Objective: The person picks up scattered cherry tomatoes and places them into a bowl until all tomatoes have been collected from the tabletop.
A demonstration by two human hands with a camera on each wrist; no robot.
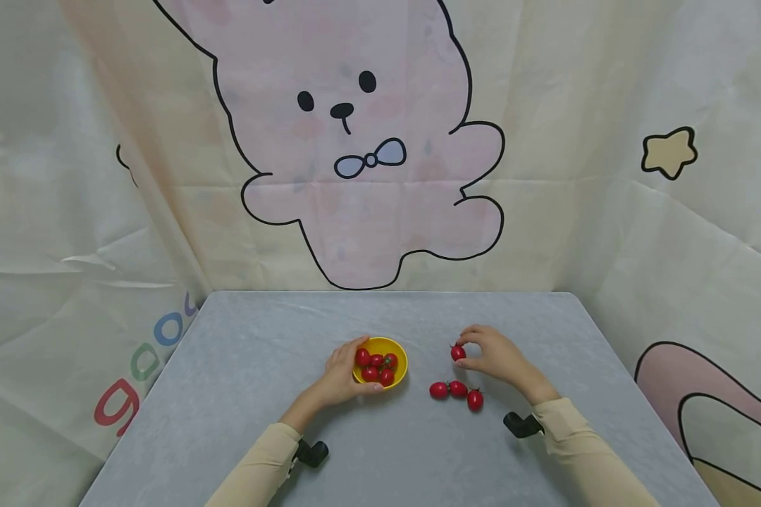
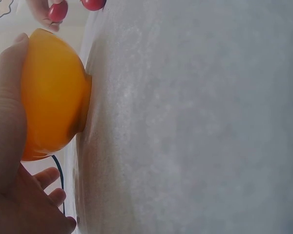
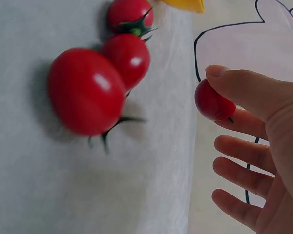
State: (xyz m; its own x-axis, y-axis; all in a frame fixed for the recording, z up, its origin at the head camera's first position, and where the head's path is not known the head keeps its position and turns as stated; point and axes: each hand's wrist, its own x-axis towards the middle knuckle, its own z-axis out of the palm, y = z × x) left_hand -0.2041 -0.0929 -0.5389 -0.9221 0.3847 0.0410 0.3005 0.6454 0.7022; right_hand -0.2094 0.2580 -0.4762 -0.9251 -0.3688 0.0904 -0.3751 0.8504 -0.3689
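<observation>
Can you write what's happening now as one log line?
left hand: holds round yellow bowl containing small red tomatoes | right hand: pinches single red tomato | grey tabletop: three loose red tomatoes

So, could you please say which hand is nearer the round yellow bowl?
Left. The left hand holds the yellow bowl from its left side; the right hand is right of it, pinching a red tomato.

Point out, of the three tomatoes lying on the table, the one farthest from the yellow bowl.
The right-end tomato in the head view, looking largest in the right wrist view; the middle tomato and left-end tomato lie closer to the yellow bowl.
</observation>
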